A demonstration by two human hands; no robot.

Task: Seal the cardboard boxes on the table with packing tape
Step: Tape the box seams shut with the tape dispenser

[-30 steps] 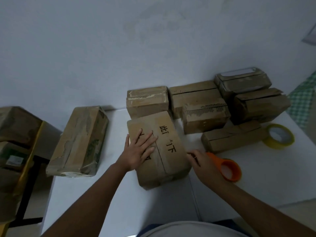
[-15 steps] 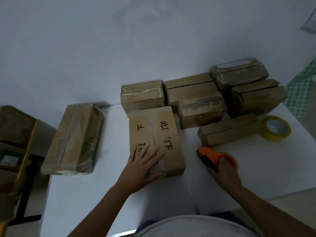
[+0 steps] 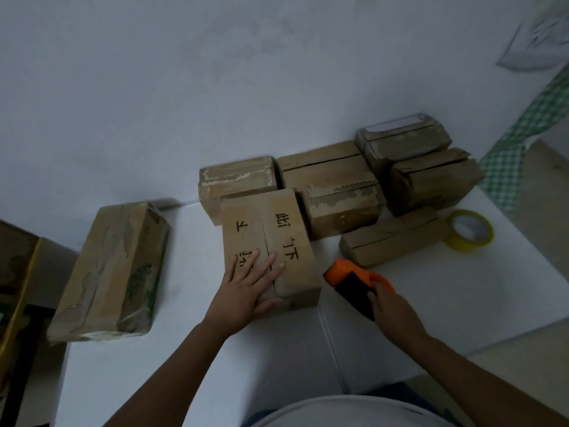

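- Your right hand [image 3: 392, 309] gripped the orange tape dispenser [image 3: 354, 283], just right of the lettered box [image 3: 271, 241].
- Your left hand [image 3: 246, 288] pressed flat, fingers straight, on that box's near end on the tabletop [image 3: 191, 349].
- Its centre seam ran away from you.
- The boxes were closed; I couldn't see inside them.

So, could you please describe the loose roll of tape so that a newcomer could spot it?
Start at the white table and follow the cluster of cardboard boxes to its right end. The yellow tape roll lies flat beside the low box, the only yellow ring there.
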